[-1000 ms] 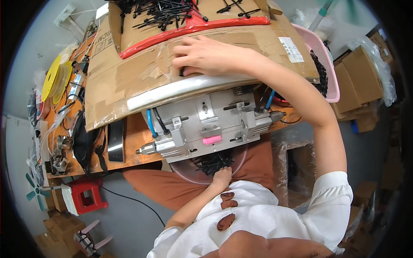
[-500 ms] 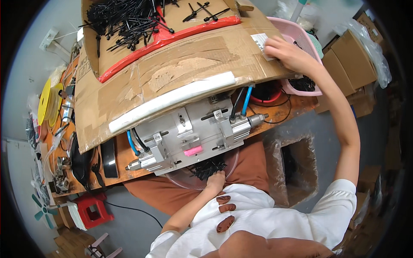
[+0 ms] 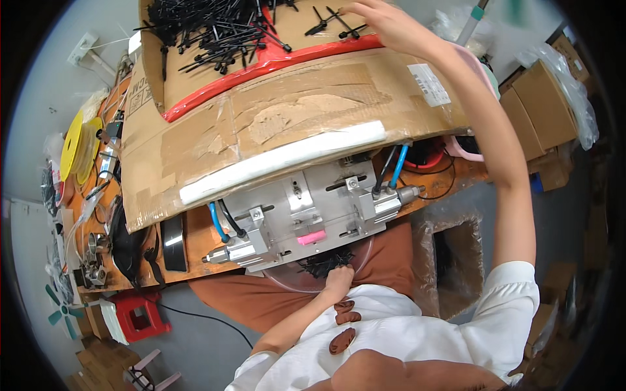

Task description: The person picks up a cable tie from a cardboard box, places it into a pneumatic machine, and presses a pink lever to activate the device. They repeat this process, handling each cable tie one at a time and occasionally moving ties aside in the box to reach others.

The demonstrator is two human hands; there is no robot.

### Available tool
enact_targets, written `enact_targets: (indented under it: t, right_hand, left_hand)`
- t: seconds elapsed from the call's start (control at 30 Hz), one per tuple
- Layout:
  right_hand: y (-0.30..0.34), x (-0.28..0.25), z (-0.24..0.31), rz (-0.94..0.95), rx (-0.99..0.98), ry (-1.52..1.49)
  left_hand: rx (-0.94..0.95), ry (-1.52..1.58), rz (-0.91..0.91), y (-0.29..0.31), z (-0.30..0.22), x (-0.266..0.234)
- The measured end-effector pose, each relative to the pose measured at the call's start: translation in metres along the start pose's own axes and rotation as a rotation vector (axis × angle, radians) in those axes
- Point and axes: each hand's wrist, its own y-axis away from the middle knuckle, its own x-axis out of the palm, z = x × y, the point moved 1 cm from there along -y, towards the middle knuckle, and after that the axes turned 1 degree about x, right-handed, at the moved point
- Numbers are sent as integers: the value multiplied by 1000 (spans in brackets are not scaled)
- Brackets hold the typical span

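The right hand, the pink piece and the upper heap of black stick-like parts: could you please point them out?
Right hand (image 3: 392, 27), head view: middle of its back.
Pink piece (image 3: 311, 238), head view: its visible middle.
Heap of black stick-like parts (image 3: 210, 29), head view: its dense middle.

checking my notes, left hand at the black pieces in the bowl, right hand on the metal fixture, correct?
No: the head view shows the right hand up at the cardboard tray, not on the metal fixture. The left hand is at the black pieces in the bowl.

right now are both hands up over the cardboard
No, only the right hand is up there; the left hand is low, at the black pieces in the clear bowl.
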Motion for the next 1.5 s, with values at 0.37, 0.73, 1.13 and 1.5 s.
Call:
enact_targets:
  t: [0.37,0.73,1.13,1.5]
  right_hand:
    - [-39,54,108,141,91,-165]
    - [-32,12,144,222,34,-91]
    - [-112,91,122,225,195,-73]
    - [-34,-3,121,170,205,-168]
  left_hand:
    - [-4,50,20,-1,5,8]
    - [60,240,68,58,-4,-131]
    - [188,328,-687,83,7,-287]
    - [6,95,-1101,61,52,-356]
